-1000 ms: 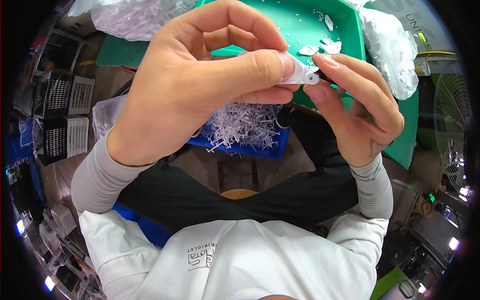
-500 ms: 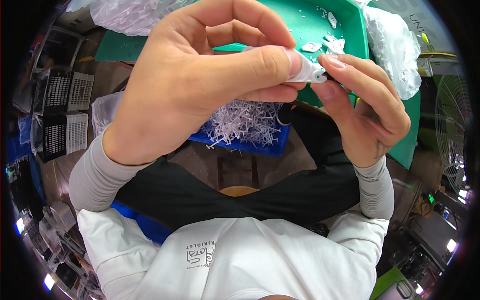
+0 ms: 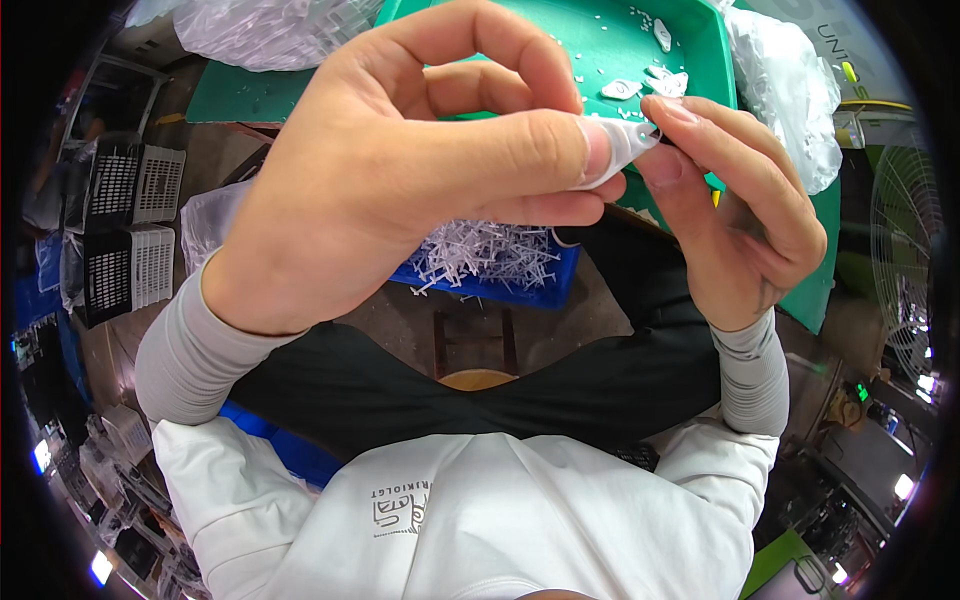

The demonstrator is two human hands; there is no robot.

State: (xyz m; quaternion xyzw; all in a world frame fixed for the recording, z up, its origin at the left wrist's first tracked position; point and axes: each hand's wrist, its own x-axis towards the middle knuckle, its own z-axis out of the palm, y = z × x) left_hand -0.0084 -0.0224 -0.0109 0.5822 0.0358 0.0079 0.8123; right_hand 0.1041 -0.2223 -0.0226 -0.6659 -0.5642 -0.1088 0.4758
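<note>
White plastic piece (image 3: 622, 146), tapering, pinched in the left hand (image 3: 400, 175), its narrow tip slanting toward the right hand (image 3: 745, 205); the small dark item (image 3: 656, 136) at that tip is, from where I stand, mostly hidden.

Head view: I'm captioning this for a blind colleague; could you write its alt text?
A person's left hand pinches a small white part, with the right hand close at its narrow end. Beyond them is a green tray holding loose white pieces; below sits a blue bin heaped with thin white parts.

White plastic piece (image 3: 622, 150), green tray (image 3: 705, 60), blue bin (image 3: 545, 297), grey sleeves (image 3: 195, 360)
</note>
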